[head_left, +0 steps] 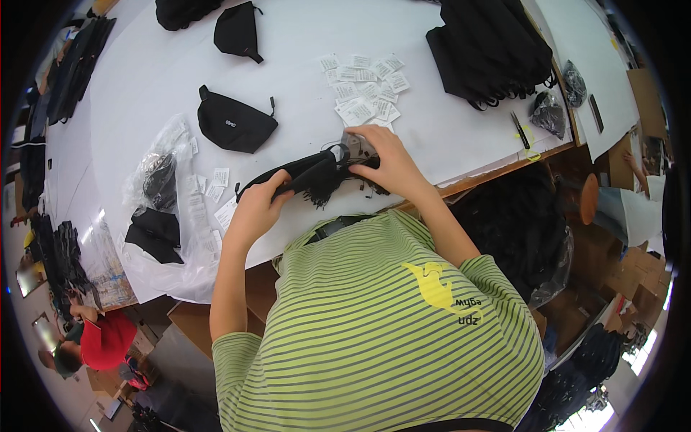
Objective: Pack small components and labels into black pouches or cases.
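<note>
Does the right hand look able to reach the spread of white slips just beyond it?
Probably yes: the white slips lie just ahead of the right hand, with no other thing over them. Its fingers are at the black bag, though, so it may need freeing first.

Head view: fisheye, left of a side-by-side pair, head-worn, facing steeply down at close range. Left hand point(253, 209) and right hand point(392, 164) lie near dial centre, striped shirt point(360, 324) at six o'clock, white table point(302, 90) toward twelve.
</note>
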A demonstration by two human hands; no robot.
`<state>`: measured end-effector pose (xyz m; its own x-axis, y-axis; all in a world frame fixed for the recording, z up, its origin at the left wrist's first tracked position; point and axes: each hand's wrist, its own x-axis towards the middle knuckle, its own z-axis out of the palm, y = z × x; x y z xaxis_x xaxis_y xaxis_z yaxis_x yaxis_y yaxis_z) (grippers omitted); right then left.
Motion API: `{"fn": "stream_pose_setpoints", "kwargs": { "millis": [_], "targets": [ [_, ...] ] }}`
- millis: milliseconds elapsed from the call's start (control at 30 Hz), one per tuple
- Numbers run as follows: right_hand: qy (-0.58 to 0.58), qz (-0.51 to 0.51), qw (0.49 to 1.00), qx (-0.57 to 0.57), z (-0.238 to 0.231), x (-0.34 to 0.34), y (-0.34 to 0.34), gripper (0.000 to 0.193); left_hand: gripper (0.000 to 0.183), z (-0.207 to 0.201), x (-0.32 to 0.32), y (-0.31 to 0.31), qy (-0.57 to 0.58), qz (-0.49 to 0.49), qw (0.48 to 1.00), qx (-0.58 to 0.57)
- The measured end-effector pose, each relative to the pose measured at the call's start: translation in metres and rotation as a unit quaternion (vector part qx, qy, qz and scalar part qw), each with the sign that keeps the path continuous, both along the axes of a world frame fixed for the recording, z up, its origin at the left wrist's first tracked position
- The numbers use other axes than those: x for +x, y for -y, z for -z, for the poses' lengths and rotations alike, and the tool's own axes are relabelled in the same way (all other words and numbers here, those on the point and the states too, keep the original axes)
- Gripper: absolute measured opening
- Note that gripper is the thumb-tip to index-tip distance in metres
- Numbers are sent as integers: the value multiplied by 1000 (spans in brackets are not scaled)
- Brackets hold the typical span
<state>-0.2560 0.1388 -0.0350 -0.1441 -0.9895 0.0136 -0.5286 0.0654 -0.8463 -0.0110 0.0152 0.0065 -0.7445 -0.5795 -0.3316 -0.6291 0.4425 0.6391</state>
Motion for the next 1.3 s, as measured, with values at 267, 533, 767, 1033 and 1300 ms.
{"fn": "stream_pose_setpoints", "kwargs": {
  "millis": [267, 533, 767, 1033, 1300],
  "targets": [
    [-40, 6, 993, -114, 0, -5, 48, 17, 20, -2, 13, 0, -29, 23, 999, -9],
    [294, -1, 953, 68, -14, -27, 30, 25, 22, -27, 25, 4, -106, -131, 985, -49],
    [9, -19, 988, 153, -44, -23, 11, 34, 26, -39, 23, -1, -9, -108, 992, -60],
    [237, 74, 961, 122, -28, -78, 3, 15, 30, -40, 38, -34, -30, -86, 969, 229],
    [751, 193, 630, 33, 23, 27, 38, 21, 30, -57, 35, -47, -71, 14, 962, 262]
  ]
}}
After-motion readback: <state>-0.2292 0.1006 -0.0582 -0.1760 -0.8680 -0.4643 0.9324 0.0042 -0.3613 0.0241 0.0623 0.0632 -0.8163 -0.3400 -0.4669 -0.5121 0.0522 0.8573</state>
